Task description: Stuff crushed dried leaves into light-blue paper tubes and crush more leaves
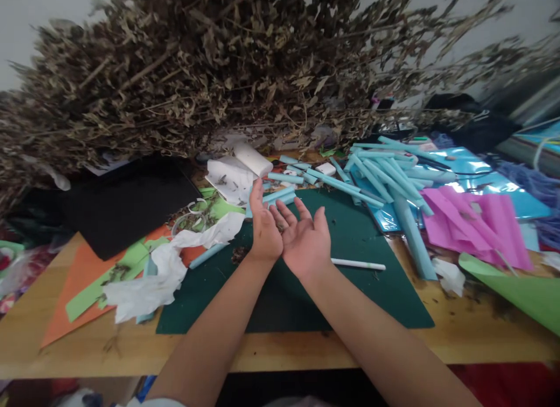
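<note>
Both my hands hover over a dark green cutting mat (371,290) on a wooden table. My left hand (263,229) stands on edge with straight fingers, its side against my right hand (306,238), which lies palm up with fingers apart. Small dark crumbs seem to lie on the right palm. Neither hand grips anything. A white stick (359,265) lies on the mat just right of my right wrist. Light blue paper tubes (280,195) lie just beyond my fingertips.
A big heap of dried leafy branches (219,74) overhangs the back of the table. Several blue paper tubes (385,174), pink paper (472,226) and shiny blue sheets lie at right. Crumpled white tissue (153,273), orange and green paper and a black sheet (126,203) lie at left.
</note>
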Motion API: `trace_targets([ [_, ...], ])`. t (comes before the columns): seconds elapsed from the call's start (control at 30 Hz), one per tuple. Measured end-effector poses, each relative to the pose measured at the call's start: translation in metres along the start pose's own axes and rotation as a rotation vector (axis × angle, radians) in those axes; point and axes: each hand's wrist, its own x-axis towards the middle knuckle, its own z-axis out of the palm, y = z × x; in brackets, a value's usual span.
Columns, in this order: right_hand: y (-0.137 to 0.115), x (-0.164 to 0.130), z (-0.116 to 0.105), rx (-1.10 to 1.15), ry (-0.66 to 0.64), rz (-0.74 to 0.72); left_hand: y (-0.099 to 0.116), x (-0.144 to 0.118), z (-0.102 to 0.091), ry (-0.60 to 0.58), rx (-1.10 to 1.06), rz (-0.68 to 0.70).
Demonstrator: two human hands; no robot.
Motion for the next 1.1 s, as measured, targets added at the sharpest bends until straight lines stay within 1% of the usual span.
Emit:
trace_targets([
  [0.1,0.0,-0.003,0.002,0.05,0.041,0.06,0.003,0.001,-0.005,-0.094,0.009,0.045],
  [0.2,-0.002,-0.006,0.0,0.058,0.039,0.086,0.009,0.003,-0.014,-0.28,-0.04,0.012],
  [0.27,-0.003,-0.008,-0.002,0.052,0.024,0.085,0.016,0.005,-0.024,-0.41,-0.036,-0.019],
  [0.33,-0.005,-0.01,-0.003,0.049,0.014,0.079,0.025,0.007,-0.037,-0.539,0.091,0.013],
  [0.4,-0.007,-0.011,-0.003,0.047,0.011,0.078,0.033,0.01,-0.049,-0.68,0.337,0.112],
  [0.47,-0.008,-0.012,-0.003,0.043,0.008,0.091,0.038,0.011,-0.056,-0.76,0.567,0.205],
  [0.5,-0.009,-0.012,-0.003,0.039,0.005,0.102,0.039,0.011,-0.058,-0.771,0.648,0.242],
  [0.57,-0.009,-0.012,-0.003,0.031,-0.016,0.125,0.039,0.009,-0.058,-0.749,0.732,0.291],
  [0.63,-0.009,-0.013,-0.004,0.029,-0.054,0.138,0.036,0.006,-0.056,-0.702,0.748,0.304],
  [0.73,-0.008,-0.014,-0.005,0.033,-0.119,0.142,0.032,0.003,-0.055,-0.63,0.718,0.315],
  [0.8,-0.007,-0.014,-0.006,0.024,-0.156,0.137,0.031,0.003,-0.057,-0.586,0.676,0.352],
  [0.83,-0.006,-0.014,-0.007,0.004,-0.176,0.129,0.031,0.003,-0.058,-0.555,0.65,0.371],
  [0.9,-0.004,-0.014,-0.008,-0.125,-0.223,0.091,0.03,0.004,-0.061,-0.475,0.589,0.386],
  [1.0,0.0,-0.013,-0.011,-0.396,-0.265,0.042,0.03,0.004,-0.064,-0.375,0.487,0.319],
  [1.1,0.001,-0.011,-0.014,-0.542,-0.262,0.008,0.028,0.003,-0.064,-0.351,0.355,0.163],
])
